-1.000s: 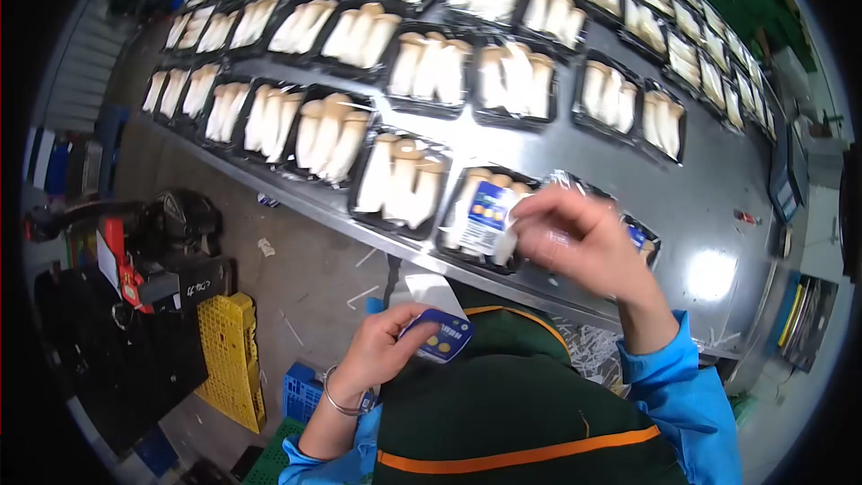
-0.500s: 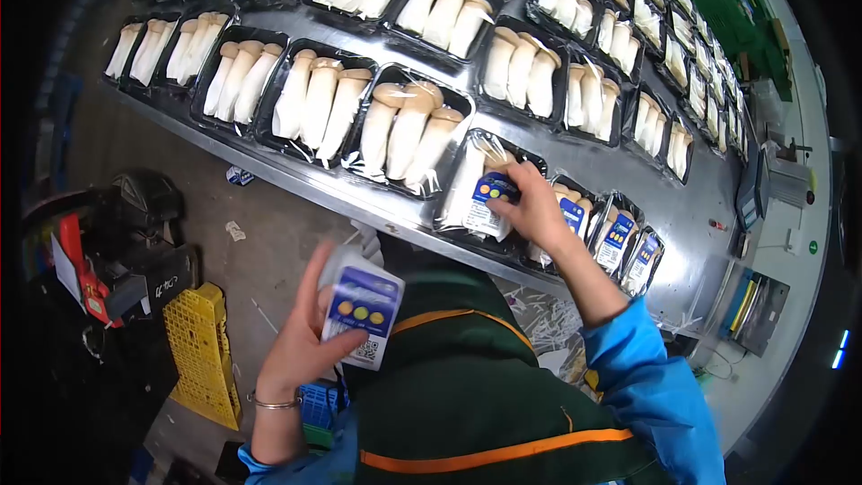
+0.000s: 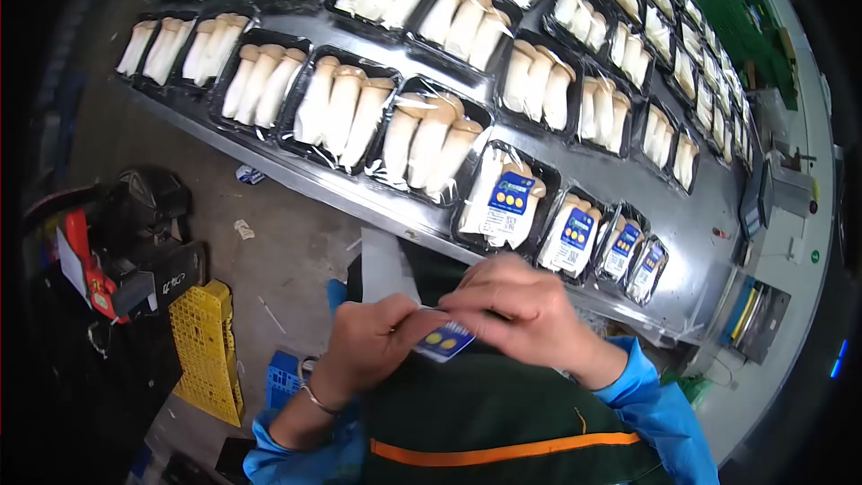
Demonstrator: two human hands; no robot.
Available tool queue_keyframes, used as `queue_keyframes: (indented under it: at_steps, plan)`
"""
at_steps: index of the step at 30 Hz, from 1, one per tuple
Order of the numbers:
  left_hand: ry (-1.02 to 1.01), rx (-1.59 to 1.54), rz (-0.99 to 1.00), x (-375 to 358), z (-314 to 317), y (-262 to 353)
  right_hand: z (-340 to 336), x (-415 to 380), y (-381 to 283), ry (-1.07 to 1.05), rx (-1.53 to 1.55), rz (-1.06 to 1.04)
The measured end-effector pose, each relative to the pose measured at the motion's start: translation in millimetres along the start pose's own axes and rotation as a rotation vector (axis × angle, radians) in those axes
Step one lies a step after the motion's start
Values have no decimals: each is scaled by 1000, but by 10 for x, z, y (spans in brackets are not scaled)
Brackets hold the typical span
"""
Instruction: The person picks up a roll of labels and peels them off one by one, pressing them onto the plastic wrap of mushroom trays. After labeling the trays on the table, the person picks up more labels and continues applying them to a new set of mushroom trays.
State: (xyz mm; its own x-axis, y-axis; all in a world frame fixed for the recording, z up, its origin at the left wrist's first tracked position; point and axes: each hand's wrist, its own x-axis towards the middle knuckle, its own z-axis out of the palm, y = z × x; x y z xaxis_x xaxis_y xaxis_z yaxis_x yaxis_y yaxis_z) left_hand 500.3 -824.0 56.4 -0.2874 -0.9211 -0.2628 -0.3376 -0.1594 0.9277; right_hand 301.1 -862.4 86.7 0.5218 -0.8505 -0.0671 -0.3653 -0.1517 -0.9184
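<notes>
In front of my apron, both hands meet at a blue-and-white sticker label (image 3: 446, 341) with yellow dots. My left hand (image 3: 366, 346) is closed around its left side. The fingers of my right hand (image 3: 521, 310) pinch its upper right edge and hide part of it. A pale paper strip (image 3: 384, 267) shows just behind my left hand. Above my hands, a mushroom tray (image 3: 505, 202) in clear film sits at the table edge with a blue label on top. Several other labelled trays, such as this mushroom tray (image 3: 571, 235), stand to its right.
Rows of wrapped mushroom trays without labels (image 3: 341, 112) cover much of the steel table (image 3: 296, 181). On the floor at left are a yellow crate (image 3: 206, 350), a blue crate (image 3: 283, 380) and a black machine with a red part (image 3: 81, 260). Green crates (image 3: 745, 18) stand far right.
My right hand has left the nearest labelled tray and come down to my left hand. The left hand has shifted right with the label, which is now tilted and partly covered.
</notes>
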Motion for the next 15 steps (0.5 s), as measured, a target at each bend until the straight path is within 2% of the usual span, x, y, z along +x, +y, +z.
queue_keyframes:
  at_steps: [1, 2, 3, 4, 5, 7, 9, 10, 11, 12, 13, 15]
  plan:
    - [-81, 11, -85, -19, -1, 26, -72, 64, 14, 58, -42, 4]
    - [-51, -17, -125, -79, 41, -55, -197, 161, 109, 130, 18, -9]
    - [-28, -8, -128, -167, 38, -134, -336, 306, 158, 261, -1, 88]
    - [41, -97, -358, -282, -4, -216, -506, 491, 326, 259, -18, 201]
    - [98, -186, -591, -389, -90, -274, -561, 725, 428, 198, 241, 366]
    - [83, -295, -599, -424, -308, -251, -410, 1114, 902, 138, 205, 325]
    - [173, -814, -347, -353, -509, -144, -207, 1388, 1386, 57, 122, 376]
    - [169, -815, -340, -325, -563, -120, -141, 1443, 1445, 83, -21, 388]
    - [274, -796, -265, -293, -584, -96, -93, 1461, 1507, 111, -164, 408]
    - [381, -781, -195, -262, -624, -105, -40, 1436, 1398, 171, -285, 333]
    - [371, -795, -208, -249, -720, -166, 37, 1354, 1281, 225, -404, 264]
    - [-59, -656, -248, -220, -981, -374, 171, 1217, 1187, 257, -428, 266]
